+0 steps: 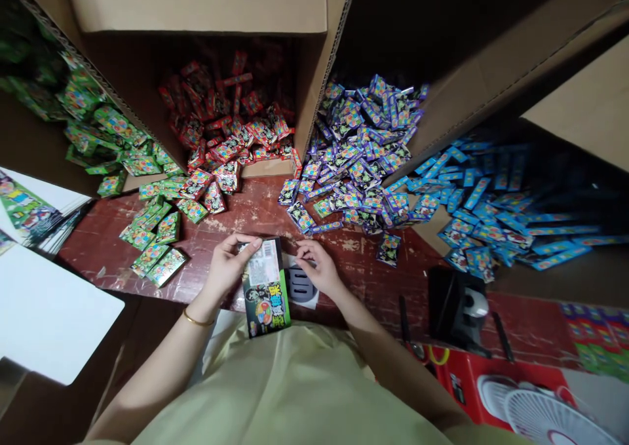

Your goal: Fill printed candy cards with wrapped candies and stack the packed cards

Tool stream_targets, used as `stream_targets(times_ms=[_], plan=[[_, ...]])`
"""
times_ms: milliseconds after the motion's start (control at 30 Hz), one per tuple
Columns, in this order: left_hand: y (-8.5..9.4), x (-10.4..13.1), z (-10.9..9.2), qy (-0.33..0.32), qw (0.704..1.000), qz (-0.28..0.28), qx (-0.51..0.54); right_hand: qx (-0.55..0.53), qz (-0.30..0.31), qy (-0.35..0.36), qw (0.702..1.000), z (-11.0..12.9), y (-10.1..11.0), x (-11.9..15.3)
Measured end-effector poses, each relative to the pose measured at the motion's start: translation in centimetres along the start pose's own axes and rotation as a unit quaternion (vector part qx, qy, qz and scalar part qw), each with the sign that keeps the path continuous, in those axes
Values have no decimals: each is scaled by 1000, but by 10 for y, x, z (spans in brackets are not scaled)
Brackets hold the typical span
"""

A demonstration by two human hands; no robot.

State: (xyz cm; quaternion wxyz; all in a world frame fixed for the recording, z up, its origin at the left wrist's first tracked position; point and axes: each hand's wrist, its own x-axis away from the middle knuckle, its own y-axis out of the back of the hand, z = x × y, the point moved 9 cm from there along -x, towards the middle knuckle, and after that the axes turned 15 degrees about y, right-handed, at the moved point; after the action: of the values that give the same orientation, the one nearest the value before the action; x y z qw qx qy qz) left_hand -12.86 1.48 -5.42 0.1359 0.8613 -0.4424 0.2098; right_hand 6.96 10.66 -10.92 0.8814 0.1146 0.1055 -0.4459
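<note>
My left hand (232,259) grips the upper left edge of a black and green printed candy box (263,304), thumb on its face near the barcode. The box lies tilted against my shirt. My right hand (317,266) is just right of the box, its thumb and fingers curled near each other; whether anything small is between them is too small to tell. Below that hand a grey slotted piece (301,285) rests on a white sheet, partly covered by the box.
Cartons ahead spill green (142,163), red (230,150), purple (358,156) and blue packets (476,215) onto the red table (255,206). A black tape dispenser (457,307) stands right. White cards (54,314) lie left, a white fan (550,415) lower right.
</note>
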Motion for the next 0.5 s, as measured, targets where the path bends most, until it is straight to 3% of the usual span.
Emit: stream_targets(times_ms=[100, 267, 367, 500], plan=[[-5, 1, -3, -11, 1000, 5, -9, -57, -31, -16, 998, 15, 12, -13], [-25, 5, -6, -6, 999, 39, -5, -65, -62, 26, 996, 73, 29, -66], [-37, 6, -4, -2, 998, 62, -7, -90, 27, 19, 995, 94, 10, -96], [-46, 7, -11, -42, 996, 69, -26, -115, 137, -9, 984, 99, -20, -109]])
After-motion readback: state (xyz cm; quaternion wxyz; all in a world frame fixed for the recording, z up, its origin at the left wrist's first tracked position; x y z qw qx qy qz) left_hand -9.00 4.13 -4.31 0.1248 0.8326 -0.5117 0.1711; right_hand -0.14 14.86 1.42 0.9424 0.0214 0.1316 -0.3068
